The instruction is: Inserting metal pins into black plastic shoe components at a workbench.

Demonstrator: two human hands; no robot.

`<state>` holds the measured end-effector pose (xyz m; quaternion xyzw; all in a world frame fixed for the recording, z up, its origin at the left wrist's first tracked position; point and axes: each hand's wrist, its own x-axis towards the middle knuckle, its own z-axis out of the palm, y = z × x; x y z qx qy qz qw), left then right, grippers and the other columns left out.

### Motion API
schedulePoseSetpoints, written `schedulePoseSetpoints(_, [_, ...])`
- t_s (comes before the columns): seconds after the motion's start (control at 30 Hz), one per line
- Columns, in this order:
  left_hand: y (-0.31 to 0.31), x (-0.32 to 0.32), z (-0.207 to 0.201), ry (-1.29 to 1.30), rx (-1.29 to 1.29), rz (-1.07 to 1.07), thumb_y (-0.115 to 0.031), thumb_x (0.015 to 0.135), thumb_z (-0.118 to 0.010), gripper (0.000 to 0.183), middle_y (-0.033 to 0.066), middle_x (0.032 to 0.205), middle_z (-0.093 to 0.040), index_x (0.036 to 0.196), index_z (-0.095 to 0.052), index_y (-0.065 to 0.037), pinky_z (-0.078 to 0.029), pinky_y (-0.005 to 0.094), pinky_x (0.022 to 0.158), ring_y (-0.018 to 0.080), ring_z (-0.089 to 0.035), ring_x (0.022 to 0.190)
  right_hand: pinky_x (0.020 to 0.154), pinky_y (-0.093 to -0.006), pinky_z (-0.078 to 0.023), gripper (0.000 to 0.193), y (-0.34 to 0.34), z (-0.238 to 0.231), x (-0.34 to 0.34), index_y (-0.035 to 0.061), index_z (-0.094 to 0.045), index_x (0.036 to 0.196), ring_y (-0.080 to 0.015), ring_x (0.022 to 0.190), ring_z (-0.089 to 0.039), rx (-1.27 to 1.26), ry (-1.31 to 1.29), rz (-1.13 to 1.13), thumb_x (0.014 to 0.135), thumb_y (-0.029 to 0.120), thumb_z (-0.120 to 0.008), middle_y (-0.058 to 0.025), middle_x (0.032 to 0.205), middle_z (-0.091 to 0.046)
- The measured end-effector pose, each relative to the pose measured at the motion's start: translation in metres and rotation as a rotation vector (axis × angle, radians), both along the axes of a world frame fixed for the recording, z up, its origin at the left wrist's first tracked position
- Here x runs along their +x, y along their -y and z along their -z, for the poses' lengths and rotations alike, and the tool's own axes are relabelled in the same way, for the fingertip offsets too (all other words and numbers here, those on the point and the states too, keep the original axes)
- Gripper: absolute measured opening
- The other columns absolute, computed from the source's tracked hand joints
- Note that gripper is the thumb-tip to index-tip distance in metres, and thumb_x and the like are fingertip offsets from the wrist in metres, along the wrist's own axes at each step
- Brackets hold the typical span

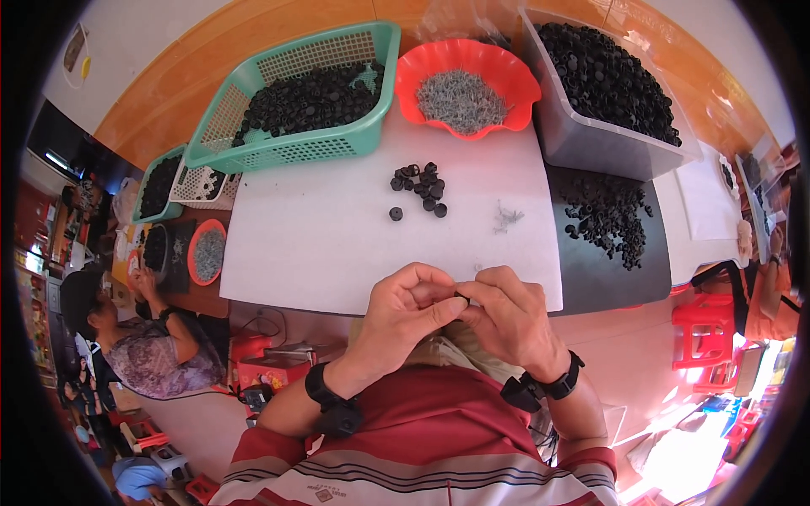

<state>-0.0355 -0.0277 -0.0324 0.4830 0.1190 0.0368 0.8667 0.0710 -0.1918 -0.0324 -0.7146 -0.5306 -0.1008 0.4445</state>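
Observation:
My left hand (pixel 409 308) and my right hand (pixel 515 316) meet at the front edge of the white work surface (pixel 312 228). Their fingertips pinch a small black part (pixel 461 297), mostly hidden by the fingers. Whether both hands grip that same part, or the right holds another tiny piece, is too small to tell. Beyond the hands lies a loose group of round black plastic caps (pixel 430 187). To its right is a little heap of thin, pale grey pins (pixel 508 218). Smaller black pieces (pixel 612 219) are spread over a dark mat (pixel 582 282) farther right.
A green basket (pixel 291 148) of black parts, a red scalloped bowl (pixel 519 88) of grey pins and a translucent bin (pixel 603 152) of black parts line the back. At left, a co-worker (pixel 143 346) sits by an orange-rimmed bowl (pixel 197 274). Red stools (pixel 704 333) stand right.

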Motion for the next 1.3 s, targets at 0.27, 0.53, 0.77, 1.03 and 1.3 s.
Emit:
schedulePoseSetpoints(0.27, [-0.009,-0.004,-0.004,0.003,0.035,0.02,0.003,0.096,-0.071,0.022,0.0104,0.107,-0.072,0.115,-0.06,0.001,-0.059,0.0308,0.089,0.0156,-0.071,0.1,0.055,-0.0361,-0.054,0.038,-0.005,-0.004,-0.002,0.0038,-0.069,0.111,-0.0254,0.068,-0.065,-0.023,0.004,-0.027,0.075,0.004,-0.082,-0.0085,0.093,-0.062])
schedulePoseSetpoints(0.53, [-0.037,0.001,-0.02,0.13,0.542,-0.14,-0.002,0.095,-0.074,0.018,0.0108,0.111,-0.074,0.111,-0.067,0.001,-0.057,0.0298,0.09,0.014,-0.07,0.102,0.051,-0.0336,-0.05,0.037,0.002,-0.009,-0.011,0.0027,-0.07,0.111,-0.0242,0.061,-0.063,-0.034,-0.125,-0.014,0.078,0.008,-0.086,-0.0104,0.096,-0.065])
schedulePoseSetpoints(0.77, [-0.125,0.056,-0.085,0.122,1.366,-0.529,-0.013,0.089,-0.079,0.027,0.0143,0.105,-0.077,0.111,-0.073,0.001,-0.058,0.033,0.088,0.0198,-0.074,0.096,0.049,-0.0307,-0.047,0.026,0.0,-0.004,-0.009,0.0022,-0.071,0.105,-0.021,0.06,-0.062,0.066,-0.134,-0.027,0.081,0.0,-0.082,-0.0096,0.089,-0.066])
schedulePoseSetpoints(1.03, [-0.157,0.072,-0.057,0.256,1.527,-0.677,-0.011,0.087,-0.078,0.02,0.0154,0.104,-0.075,0.104,-0.073,0.0,-0.057,0.0388,0.083,0.0327,-0.072,0.096,0.05,-0.0307,-0.049,0.019,0.004,-0.007,-0.007,0.0006,-0.073,0.099,-0.0206,0.06,-0.063,0.052,-0.174,0.032,0.083,-0.004,-0.079,-0.0108,0.088,-0.067])
schedulePoseSetpoints(1.3, [-0.101,0.042,-0.005,0.251,1.49,-0.326,-0.005,0.081,-0.083,0.023,0.0137,0.106,-0.076,0.103,-0.075,-0.002,-0.058,0.0371,0.086,0.0304,-0.073,0.098,0.052,-0.0291,-0.049,0.018,0.01,-0.006,0.0,-0.0003,-0.073,0.1,-0.019,0.062,-0.064,0.03,-0.211,0.07,0.084,-0.005,-0.079,-0.011,0.088,-0.068])
